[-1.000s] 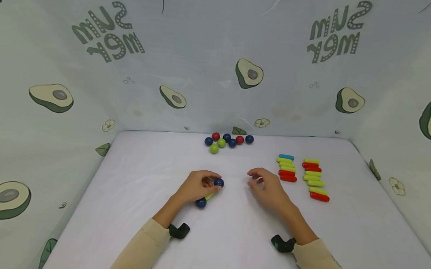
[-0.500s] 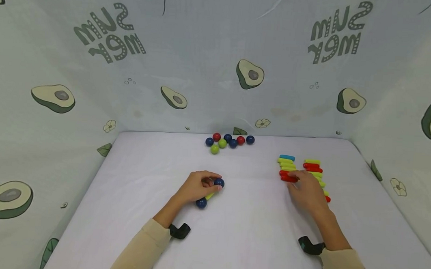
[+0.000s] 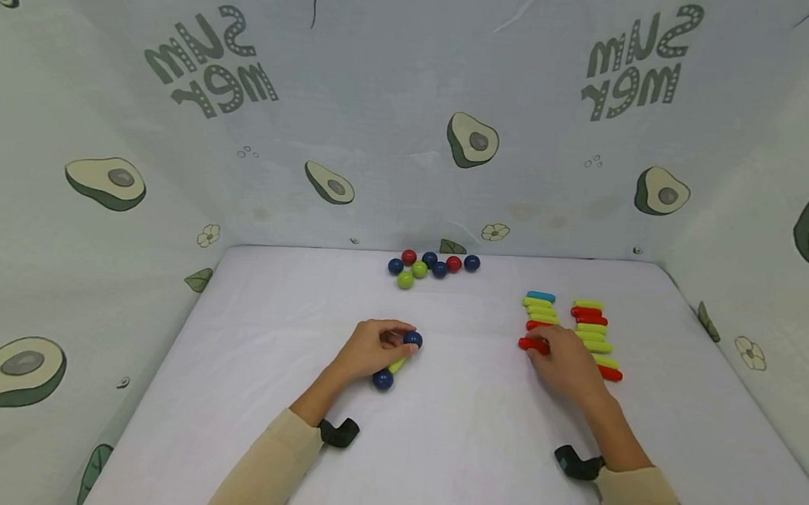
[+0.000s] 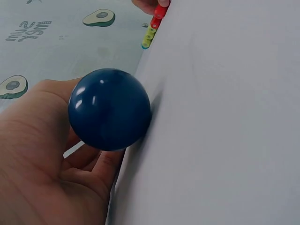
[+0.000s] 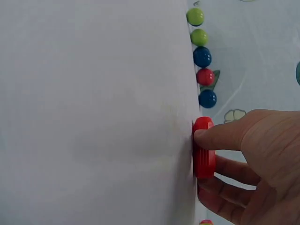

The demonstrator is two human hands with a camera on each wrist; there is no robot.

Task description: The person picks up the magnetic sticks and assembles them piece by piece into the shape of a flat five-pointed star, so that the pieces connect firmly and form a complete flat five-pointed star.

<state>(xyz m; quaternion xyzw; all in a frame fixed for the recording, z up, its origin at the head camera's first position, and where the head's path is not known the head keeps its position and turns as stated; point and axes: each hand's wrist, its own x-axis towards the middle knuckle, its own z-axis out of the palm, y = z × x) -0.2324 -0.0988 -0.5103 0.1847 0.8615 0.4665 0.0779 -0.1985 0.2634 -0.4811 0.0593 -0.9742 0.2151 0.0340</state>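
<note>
Left of the middle of the table, my left hand (image 3: 366, 351) grips a piece made of a yellow-green stick (image 3: 396, 365) with a dark blue ball at each end. One blue ball (image 3: 412, 340) shows at the fingertips, the other (image 3: 382, 379) nearer my wrist; the palm side covers part of the stick. In the left wrist view a blue ball (image 4: 110, 110) fills the foreground. On the right, my right hand (image 3: 566, 364) pinches a short red stick (image 5: 204, 152) between thumb and fingers, close to the tabletop and beside the left column of sticks.
Two columns of sticks lie at the right: one with a blue stick (image 3: 541, 296) at its far end, the other of yellow-green (image 3: 593, 346) and red sticks. Several balls, including a green ball (image 3: 405, 281) and a red ball (image 3: 453, 264), sit along the table's back edge.
My right hand has moved right from mid-table to the left stick column and drawn its nearest red stick slightly toward me. The left hand stays in place with its piece.
</note>
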